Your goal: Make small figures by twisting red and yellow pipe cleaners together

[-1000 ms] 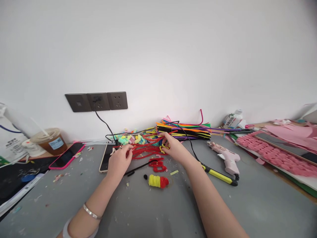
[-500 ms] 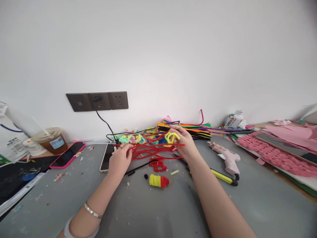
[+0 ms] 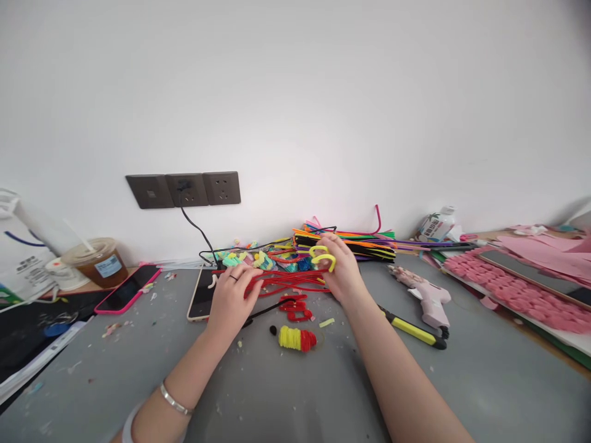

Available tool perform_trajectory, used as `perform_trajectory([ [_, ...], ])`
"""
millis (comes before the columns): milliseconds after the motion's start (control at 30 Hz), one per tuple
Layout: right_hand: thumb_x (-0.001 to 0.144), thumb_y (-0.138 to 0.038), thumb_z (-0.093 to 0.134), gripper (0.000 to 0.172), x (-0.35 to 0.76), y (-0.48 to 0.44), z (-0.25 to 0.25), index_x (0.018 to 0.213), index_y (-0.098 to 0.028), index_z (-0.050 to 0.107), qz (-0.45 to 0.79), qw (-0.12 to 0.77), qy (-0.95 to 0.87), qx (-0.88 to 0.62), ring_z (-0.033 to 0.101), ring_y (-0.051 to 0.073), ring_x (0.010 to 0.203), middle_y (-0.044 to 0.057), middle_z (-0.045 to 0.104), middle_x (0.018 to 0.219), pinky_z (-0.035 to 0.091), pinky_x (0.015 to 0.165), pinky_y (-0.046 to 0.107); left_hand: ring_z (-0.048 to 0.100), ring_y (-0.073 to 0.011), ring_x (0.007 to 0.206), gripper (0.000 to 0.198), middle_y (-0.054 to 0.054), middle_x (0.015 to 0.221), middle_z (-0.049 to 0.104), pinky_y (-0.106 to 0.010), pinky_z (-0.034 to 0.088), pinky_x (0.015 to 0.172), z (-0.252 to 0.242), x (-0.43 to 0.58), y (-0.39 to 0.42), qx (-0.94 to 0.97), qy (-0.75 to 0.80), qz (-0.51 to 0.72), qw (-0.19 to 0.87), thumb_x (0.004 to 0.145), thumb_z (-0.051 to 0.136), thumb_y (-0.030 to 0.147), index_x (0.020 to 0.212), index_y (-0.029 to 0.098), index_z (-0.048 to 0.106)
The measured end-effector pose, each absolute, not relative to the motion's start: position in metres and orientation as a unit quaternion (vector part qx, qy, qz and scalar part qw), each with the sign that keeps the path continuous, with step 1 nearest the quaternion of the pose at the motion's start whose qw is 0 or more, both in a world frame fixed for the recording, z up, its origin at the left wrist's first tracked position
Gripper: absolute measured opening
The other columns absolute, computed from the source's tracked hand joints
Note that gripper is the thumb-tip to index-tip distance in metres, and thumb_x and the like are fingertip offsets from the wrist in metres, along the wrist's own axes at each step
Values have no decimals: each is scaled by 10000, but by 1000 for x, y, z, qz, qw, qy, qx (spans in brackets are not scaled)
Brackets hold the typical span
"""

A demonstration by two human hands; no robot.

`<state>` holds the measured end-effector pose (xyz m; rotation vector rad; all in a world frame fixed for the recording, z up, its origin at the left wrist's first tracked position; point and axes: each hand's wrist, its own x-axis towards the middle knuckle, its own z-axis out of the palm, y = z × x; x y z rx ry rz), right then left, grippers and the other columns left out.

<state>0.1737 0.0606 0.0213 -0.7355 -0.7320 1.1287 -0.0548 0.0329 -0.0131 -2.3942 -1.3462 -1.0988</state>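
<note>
My left hand (image 3: pixel 233 298) is at the left end of a loose bundle of red pipe cleaners (image 3: pixel 290 280), its fingers curled closed on them. A bent yellow pipe cleaner (image 3: pixel 324 258), curved into loops, is held in my right hand (image 3: pixel 342 271) just above the bundle's right end. Nearer to me lie some small bent red pipe cleaner shapes (image 3: pixel 298 307) and a yellow and red wound body (image 3: pixel 297 338) with a black ball (image 3: pixel 273 330) by its left end. A black stem (image 3: pixel 270 309) reaches toward the red shapes.
Behind my right hand is a pile of multicoloured pipe cleaners (image 3: pixel 373 249). A yellow and black cutter (image 3: pixel 415 330) and a pink glue gun (image 3: pixel 431 301) lie to the right. Phones (image 3: pixel 127 290), an iced drink (image 3: pixel 104 264) and a plugged-in cable (image 3: pixel 196 227) are on the left.
My left hand has shifted slightly right and lower over the red pipe cleaners. The yellow loops have turned in my right hand. A red pipe cleaner stretched between the hands no longer shows.
</note>
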Motion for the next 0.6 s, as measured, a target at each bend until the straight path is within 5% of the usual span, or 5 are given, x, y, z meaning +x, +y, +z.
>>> perform_trajectory([
  [200, 716, -398, 752, 270, 148, 49, 19, 837, -198, 617, 523, 638, -459, -331, 532, 90, 559, -31, 541, 704, 438, 491, 205, 628, -223, 959, 181, -72, 979, 701, -387, 467, 883, -11, -47, 25, -827, -392, -400, 51, 944, 498, 253, 1080, 215, 612],
  [433, 726, -345, 707, 207, 194, 70, 13, 749, -192, 569, 342, 824, -281, -352, 519, 73, 579, -32, 528, 723, 417, 464, 173, 624, -231, 1018, 248, -70, 1083, 684, -388, 520, 865, -20, -50, 28, -861, -416, -292, -32, 958, 452, 269, 1078, 231, 666],
  [600, 744, -315, 685, 186, 212, 74, 11, 807, -211, 544, 222, 868, -266, -354, 567, 79, 657, -31, 544, 793, 472, 558, 183, 625, -226, 1026, 265, -72, 1120, 679, -406, 520, 901, -26, -51, 30, -856, -433, -282, -27, 953, 460, 265, 1072, 239, 696],
])
